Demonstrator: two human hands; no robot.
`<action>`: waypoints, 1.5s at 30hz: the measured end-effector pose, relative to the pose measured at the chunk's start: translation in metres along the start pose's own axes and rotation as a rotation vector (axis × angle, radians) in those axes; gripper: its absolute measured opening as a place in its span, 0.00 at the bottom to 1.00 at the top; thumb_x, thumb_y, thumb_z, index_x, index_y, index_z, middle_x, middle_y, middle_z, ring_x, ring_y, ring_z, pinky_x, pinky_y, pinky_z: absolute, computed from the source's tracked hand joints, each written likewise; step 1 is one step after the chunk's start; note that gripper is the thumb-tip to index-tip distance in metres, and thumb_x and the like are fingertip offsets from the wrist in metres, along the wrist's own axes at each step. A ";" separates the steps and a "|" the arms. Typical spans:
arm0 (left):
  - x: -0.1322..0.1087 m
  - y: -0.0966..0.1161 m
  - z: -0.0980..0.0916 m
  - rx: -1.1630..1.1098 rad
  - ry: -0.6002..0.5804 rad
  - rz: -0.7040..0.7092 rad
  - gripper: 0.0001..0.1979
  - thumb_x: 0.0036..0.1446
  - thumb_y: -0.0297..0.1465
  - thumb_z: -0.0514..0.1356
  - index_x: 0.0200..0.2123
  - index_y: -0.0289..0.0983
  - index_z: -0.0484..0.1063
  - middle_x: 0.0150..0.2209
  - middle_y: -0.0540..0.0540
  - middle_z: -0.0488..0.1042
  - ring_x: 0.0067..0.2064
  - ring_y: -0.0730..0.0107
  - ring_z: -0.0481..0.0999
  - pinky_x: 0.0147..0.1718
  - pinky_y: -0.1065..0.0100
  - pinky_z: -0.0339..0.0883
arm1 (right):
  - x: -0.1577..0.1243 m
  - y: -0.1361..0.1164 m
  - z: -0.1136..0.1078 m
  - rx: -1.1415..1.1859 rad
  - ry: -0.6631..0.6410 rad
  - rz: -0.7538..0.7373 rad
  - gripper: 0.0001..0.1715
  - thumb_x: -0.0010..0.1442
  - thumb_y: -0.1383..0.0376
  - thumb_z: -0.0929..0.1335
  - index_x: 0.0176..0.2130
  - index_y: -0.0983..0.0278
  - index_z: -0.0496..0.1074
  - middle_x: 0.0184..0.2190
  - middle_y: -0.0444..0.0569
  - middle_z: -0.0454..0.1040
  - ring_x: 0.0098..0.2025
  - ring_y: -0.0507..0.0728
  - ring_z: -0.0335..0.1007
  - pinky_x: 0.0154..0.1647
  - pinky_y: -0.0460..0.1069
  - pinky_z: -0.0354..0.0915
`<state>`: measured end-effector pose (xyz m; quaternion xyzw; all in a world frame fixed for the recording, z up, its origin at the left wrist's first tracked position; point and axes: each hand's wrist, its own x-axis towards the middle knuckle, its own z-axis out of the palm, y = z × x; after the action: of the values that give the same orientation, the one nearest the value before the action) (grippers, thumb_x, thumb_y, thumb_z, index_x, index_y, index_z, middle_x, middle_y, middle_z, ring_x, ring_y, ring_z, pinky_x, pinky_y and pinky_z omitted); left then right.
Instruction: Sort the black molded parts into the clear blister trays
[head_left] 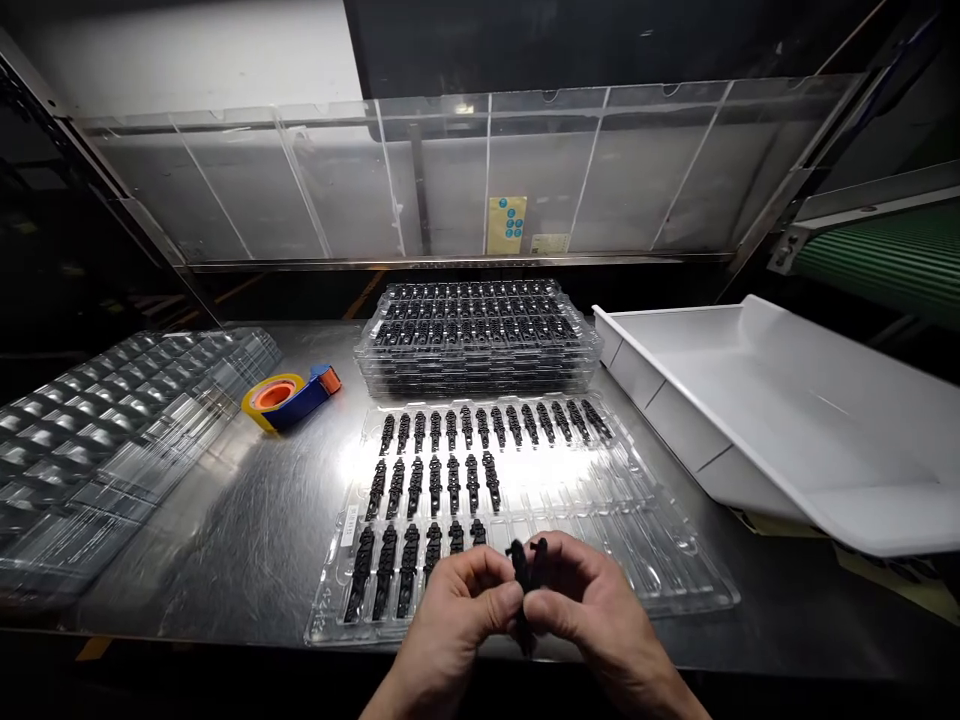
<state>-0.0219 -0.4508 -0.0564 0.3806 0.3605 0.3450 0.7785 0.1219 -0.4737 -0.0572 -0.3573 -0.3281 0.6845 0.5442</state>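
Observation:
Close to the bench's front edge, my left hand (469, 615) and my right hand (592, 605) meet, thumbs and fingers pinched around small black plastic parts (519, 570). Two dark tips stick up between the fingers, one at each hand; whether they are separate pieces or one is hard to tell. Beneath and behind the hands lies a clear plastic tray (600, 510) with moulded slots. Narrow black parts (435, 485) like these fill its back row and the left portions of the other two rows. My left hand hides some of the front row.
Behind the tray stands a stack of filled clear trays (476, 370). At left are clear trays (142, 430) and a tape dispenser (296, 395) with yellow tape. A white bin (675, 420) sits at right, near a green conveyor (885, 255). A clear panel (442, 190) spans the back.

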 end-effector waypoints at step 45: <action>-0.039 -0.002 -0.053 1.801 0.594 0.700 0.12 0.62 0.27 0.50 0.41 0.33 0.73 0.38 0.40 0.72 0.39 0.60 0.69 0.37 0.59 0.70 | 0.020 -0.006 -0.043 -1.474 -0.082 -0.340 0.25 0.56 0.66 0.70 0.54 0.56 0.68 0.52 0.49 0.69 0.53 0.61 0.61 0.52 0.57 0.61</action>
<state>-0.0845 -0.4654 -0.0703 0.8097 0.5341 0.2344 -0.0649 0.1585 -0.4499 -0.0775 -0.5475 -0.7713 0.2071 0.2498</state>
